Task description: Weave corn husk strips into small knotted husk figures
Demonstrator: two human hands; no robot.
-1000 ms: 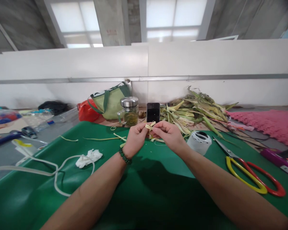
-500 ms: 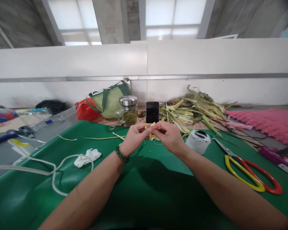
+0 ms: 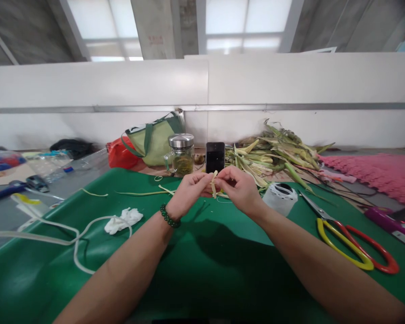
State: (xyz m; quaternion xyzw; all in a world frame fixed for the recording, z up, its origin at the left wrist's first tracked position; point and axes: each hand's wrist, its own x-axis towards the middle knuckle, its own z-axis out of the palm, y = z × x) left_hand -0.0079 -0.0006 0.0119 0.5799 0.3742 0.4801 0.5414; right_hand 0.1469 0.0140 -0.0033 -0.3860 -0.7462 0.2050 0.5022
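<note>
Over the far middle of the green mat [image 3: 189, 270], my left hand [image 3: 191, 191] and my right hand [image 3: 238, 188] meet at the fingertips. Between them they pinch a pale yellow corn husk strip [image 3: 214, 184], which stands roughly upright with its lower end hanging below the fingers. The fingers of both hands are closed on it, and part of the strip is hidden behind them. A green bead bracelet [image 3: 168, 217] circles my left wrist. Just behind the hands a black phone [image 3: 215, 157] stands upright, with a lidded glass jar [image 3: 182, 157] to its left.
A heap of corn husks [image 3: 280, 150] lies at the back right. Scissors [image 3: 347, 240] with red and yellow handles rest on the right, near a white roll [image 3: 280, 199]. Crumpled tissue [image 3: 124, 220] and a looping white cable [image 3: 76, 243] lie left. Behind the jar sits a green bag [image 3: 151, 141].
The husk strip has turned from lying nearly flat across the fingertips to standing more upright between them. My hands have shifted slightly while staying together.
</note>
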